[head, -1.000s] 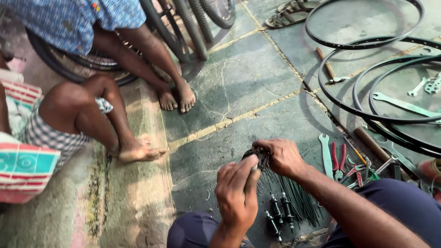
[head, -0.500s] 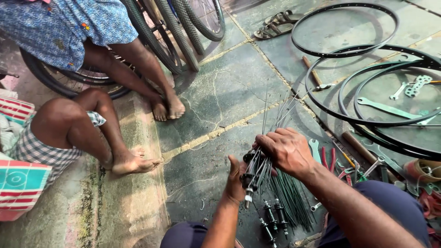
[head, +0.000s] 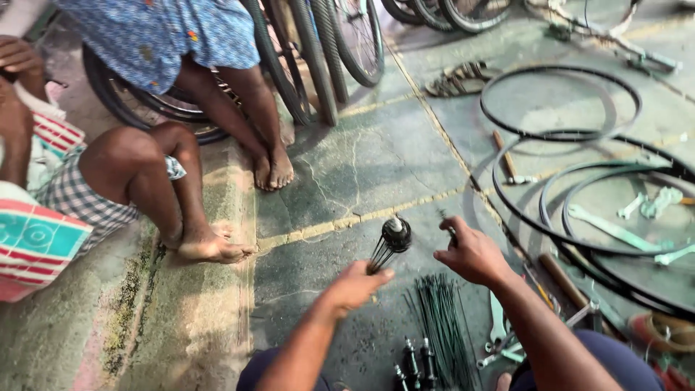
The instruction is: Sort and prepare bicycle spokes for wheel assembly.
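Two hands hold a bike wheel hub and a thin spoke over the floor.

The left hand (head: 355, 284) is closed around a bunch of spokes that go up to the black hub (head: 395, 234). The right hand (head: 472, 253) pinches one spoke (head: 447, 224) just beside it. Under the hands lies a pile of green spokes (head: 443, 326), with wrenches (head: 499, 329) near it. Farther off are black rims (head: 561, 134), sandals (head: 456, 80), and bare feet (head: 210, 246) of two sitting people.
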